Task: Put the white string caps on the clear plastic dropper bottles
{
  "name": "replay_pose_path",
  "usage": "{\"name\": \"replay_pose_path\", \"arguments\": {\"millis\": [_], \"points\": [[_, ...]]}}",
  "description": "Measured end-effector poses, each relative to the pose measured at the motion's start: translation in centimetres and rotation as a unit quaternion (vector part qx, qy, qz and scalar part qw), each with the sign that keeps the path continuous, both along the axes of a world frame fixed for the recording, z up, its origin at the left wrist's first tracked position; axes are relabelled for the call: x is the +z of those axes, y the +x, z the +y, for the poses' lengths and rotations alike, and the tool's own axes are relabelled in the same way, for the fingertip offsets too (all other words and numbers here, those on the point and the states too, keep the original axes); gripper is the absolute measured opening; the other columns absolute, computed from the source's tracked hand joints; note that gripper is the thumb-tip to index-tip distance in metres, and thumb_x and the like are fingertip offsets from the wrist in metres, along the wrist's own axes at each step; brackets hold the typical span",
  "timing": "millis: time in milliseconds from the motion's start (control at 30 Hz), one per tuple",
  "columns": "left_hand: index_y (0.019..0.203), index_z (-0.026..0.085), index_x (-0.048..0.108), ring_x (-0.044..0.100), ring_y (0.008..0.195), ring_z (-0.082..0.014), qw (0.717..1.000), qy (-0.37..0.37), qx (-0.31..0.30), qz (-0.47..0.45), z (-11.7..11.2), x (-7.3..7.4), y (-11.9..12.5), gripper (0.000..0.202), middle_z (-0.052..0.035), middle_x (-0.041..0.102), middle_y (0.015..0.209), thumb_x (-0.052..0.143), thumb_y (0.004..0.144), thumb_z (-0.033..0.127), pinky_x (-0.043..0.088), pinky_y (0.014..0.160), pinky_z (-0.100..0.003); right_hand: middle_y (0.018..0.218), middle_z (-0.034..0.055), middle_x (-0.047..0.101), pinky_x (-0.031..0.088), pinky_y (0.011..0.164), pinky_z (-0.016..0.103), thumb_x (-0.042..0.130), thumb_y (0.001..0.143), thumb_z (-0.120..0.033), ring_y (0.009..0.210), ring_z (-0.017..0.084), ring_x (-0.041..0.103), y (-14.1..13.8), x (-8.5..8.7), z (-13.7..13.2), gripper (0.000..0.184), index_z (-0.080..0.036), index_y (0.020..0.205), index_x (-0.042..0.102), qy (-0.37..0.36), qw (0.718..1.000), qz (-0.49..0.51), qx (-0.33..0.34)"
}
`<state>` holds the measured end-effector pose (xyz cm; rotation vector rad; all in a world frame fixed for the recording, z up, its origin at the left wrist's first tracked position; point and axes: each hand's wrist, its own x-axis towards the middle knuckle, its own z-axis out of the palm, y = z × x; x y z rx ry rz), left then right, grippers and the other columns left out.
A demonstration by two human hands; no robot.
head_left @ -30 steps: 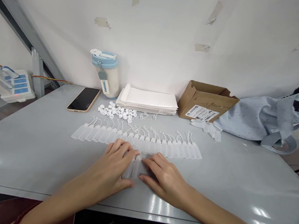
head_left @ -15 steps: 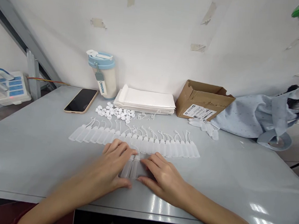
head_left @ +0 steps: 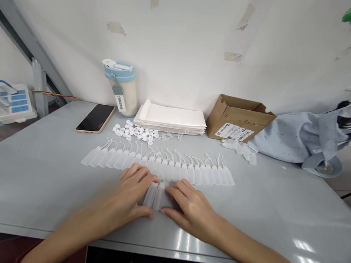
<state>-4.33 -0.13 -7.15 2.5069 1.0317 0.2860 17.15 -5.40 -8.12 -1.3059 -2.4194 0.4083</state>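
Plastic tubes (head_left: 158, 198) (the near pair) lie front-to-back, capped ends (head_left: 161, 185) away.

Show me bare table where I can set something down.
Two patches: left of the left arm and vial row, in front of the phone; right of the right hand, in front of the bag. Crowded: the middle, with two vials between the hands, plus caps and envelopes; and around the box, with loose vials and the bag.
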Motion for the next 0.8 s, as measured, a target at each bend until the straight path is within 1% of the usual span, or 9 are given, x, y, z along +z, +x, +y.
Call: {"name": "replay_pose_path", "arguments": {"millis": [200, 300, 367, 433, 467, 567, 700, 733, 800], "points": [[0.109, 0.025, 0.051, 0.043, 0.100, -0.0239, 1.000, -0.001, -0.005, -0.016, 0.0, -0.1, 0.0, 0.053, -0.0019, 0.053, 0.102, 0.080, 0.066, 0.035, 0.042, 0.083, -0.035, 0.089, 0.0108, 0.062, 0.052, 0.064, 0.035, 0.059, 0.086, -0.037, 0.081, 0.023, 0.056, 0.4, 0.4, 0.2, 0.033, -0.010, 0.105, 0.062, -0.001, 1.000, 0.007, 0.000], [0.109, 0.025, 0.052, 0.043, 0.100, -0.0239, 1.000, -0.007, -0.009, -0.028, 0.1, 0.7, 0.0, 0.052, -0.0019, 0.053, 0.103, 0.076, 0.068, 0.046, 0.042, 0.084, -0.036, 0.081, 0.0080, 0.063, 0.050, 0.061, 0.029, 0.060, 0.086, -0.035, 0.075, 0.019, 0.057, 0.9, 1.0, 0.5, 0.028, -0.011, 0.100, 0.064, -0.014, 0.999, 0.041, 0.004], [0.103, 0.024, 0.054, 0.043, 0.100, -0.0241, 0.999, -0.014, -0.012, -0.035, 0.7, 1.5, 0.2, 0.047, -0.0024, 0.054, 0.101, 0.070, 0.071, 0.055, 0.042, 0.083, -0.036, 0.075, 0.0055, 0.063, 0.047, 0.058, 0.026, 0.059, 0.087, -0.033, 0.068, 0.016, 0.057, 1.2, 1.5, 0.7, 0.023, -0.012, 0.095, 0.065, -0.017, 0.997, 0.076, 0.004], [0.097, 0.023, 0.056, 0.044, 0.098, -0.0236, 0.999, -0.012, -0.003, -0.049, 1.8, 2.4, 0.4, 0.038, -0.0027, 0.056, 0.098, 0.061, 0.079, 0.056, 0.042, 0.081, -0.035, 0.068, 0.0029, 0.061, 0.043, 0.054, 0.023, 0.058, 0.088, -0.029, 0.060, 0.012, 0.055, 1.6, 2.0, 0.9, 0.019, -0.012, 0.090, 0.066, -0.011, 0.994, 0.113, 0.000], [0.096, 0.023, 0.057, 0.045, 0.098, -0.0234, 0.998, -0.009, 0.010, -0.054, 2.6, 2.8, 0.6, 0.033, -0.0029, 0.057, 0.097, 0.055, 0.084, 0.053, 0.042, 0.082, -0.035, 0.066, 0.0018, 0.060, 0.041, 0.052, 0.022, 0.057, 0.089, -0.028, 0.056, 0.011, 0.052, 1.8, 2.3, 0.9, 0.018, -0.013, 0.088, 0.067, -0.004, 0.992, 0.129, -0.004], [0.089, 0.020, 0.058, 0.046, 0.100, -0.0250, 0.995, 0.040, 0.081, -0.053, 5.8, 3.6, 1.0, 0.025, -0.0048, 0.060, 0.093, 0.046, 0.088, 0.042, 0.042, 0.083, -0.037, 0.060, -0.0004, 0.058, 0.035, 0.048, 0.020, 0.056, 0.089, -0.023, 0.049, 0.008, 0.045, 2.8, 3.2, 1.1, 0.018, -0.014, 0.079, 0.067, 0.031, 0.984, 0.173, -0.037], [0.085, 0.018, 0.063, 0.049, 0.102, -0.0275, 0.988, 0.085, 0.123, 0.038, 10.0, 3.7, 1.8, 0.023, -0.0074, 0.065, 0.092, 0.044, 0.085, 0.030, 0.042, 0.083, -0.037, 0.052, -0.0028, 0.052, 0.032, 0.045, 0.021, 0.055, 0.088, -0.024, 0.045, 0.008, 0.040, 5.3, 3.9, 2.1, 0.025, -0.016, 0.066, 0.063, 0.088, 0.966, 0.204, -0.133], [0.084, 0.017, 0.065, 0.050, 0.102, -0.0287, 0.987, 0.091, 0.125, 0.050, 10.7, 3.6, 2.1, 0.023, -0.0087, 0.066, 0.091, 0.045, 0.083, 0.028, 0.043, 0.082, -0.037, 0.049, -0.0040, 0.049, 0.031, 0.044, 0.022, 0.057, 0.087, -0.026, 0.044, 0.008, 0.038, 6.2, 3.9, 2.6, 0.025, -0.016, 0.064, 0.061, 0.110, 0.957, 0.208, -0.168], [0.081, 0.015, 0.066, 0.051, 0.101, -0.0308, 0.985, 0.098, 0.123, 0.068, 11.9, 3.3, 2.8, 0.021, -0.0110, 0.067, 0.087, 0.049, 0.078, 0.027, 0.043, 0.080, -0.037, 0.050, -0.0032, 0.050, 0.032, 0.045, 0.022, 0.057, 0.086, -0.030, 0.045, 0.009, 0.040, 8.2, 3.8, 3.6, 0.027, -0.017, 0.063, 0.061, 0.153, 0.939, 0.198, -0.237]]}}
